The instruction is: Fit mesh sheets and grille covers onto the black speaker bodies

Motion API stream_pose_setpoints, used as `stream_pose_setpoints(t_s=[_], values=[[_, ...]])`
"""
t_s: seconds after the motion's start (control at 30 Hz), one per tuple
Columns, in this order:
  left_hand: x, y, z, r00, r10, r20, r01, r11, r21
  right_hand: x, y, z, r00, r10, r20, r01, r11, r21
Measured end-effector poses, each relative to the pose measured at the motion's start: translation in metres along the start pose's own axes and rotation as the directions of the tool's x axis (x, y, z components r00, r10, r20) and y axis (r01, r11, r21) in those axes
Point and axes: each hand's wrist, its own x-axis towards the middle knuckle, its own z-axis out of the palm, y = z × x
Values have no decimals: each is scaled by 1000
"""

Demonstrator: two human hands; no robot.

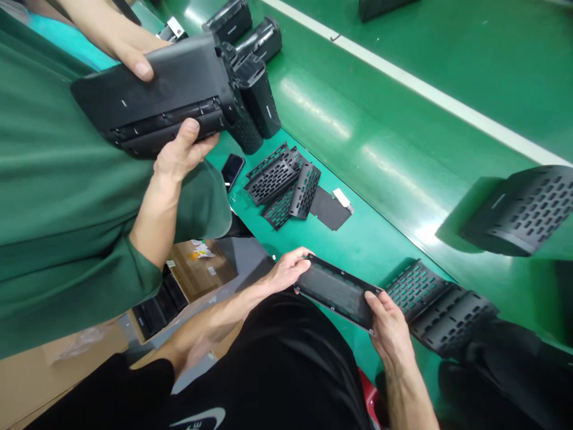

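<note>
Close to my body, both hands hold a black rectangular plastic panel (338, 291) with a dark mesh-like sheet inside its frame. My left hand (290, 270) grips the panel's left end, thumb on top. Around the right end my right hand (388, 316) is closed, its thumb pressing the upper face. Just beyond my right hand lie black slotted covers (416, 289), partly overlapping. Farther off, a pile of similar slotted covers (280, 182) rests on the green table (358, 242). Beside that pile are a flat dark sheet (330, 209) and a small white object (342, 198).
At left, a co-worker in a green shirt (58, 197) holds a large black plastic housing (174, 89). Several black units (259, 98) stand behind it. A phone (233, 170) lies near the co-worker. A slotted black housing (521, 215) stands at right. Cardboard boxes (206, 275) are below left.
</note>
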Motion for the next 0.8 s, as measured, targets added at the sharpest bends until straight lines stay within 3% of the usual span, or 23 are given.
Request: stream_pose_setpoints(t_s=[0.23,0.43,0.63,0.8], values=[[0,3,1,1000,27,-6,-27,998,49,-1,-1,-4,1000,8,-26,-7,999,33],[2,-1,0,998,34,57,-31,998,-54,-4,-5,-4,999,13,-42,-12,1000,28],[4,-1,-2,974,-12,224,66,970,-235,-3,-8,-9,995,16,-99,-18,1000,-12],[10,-9,-2,981,-16,194,75,951,-299,4,-9,-6,990,71,-118,-72,997,2]])
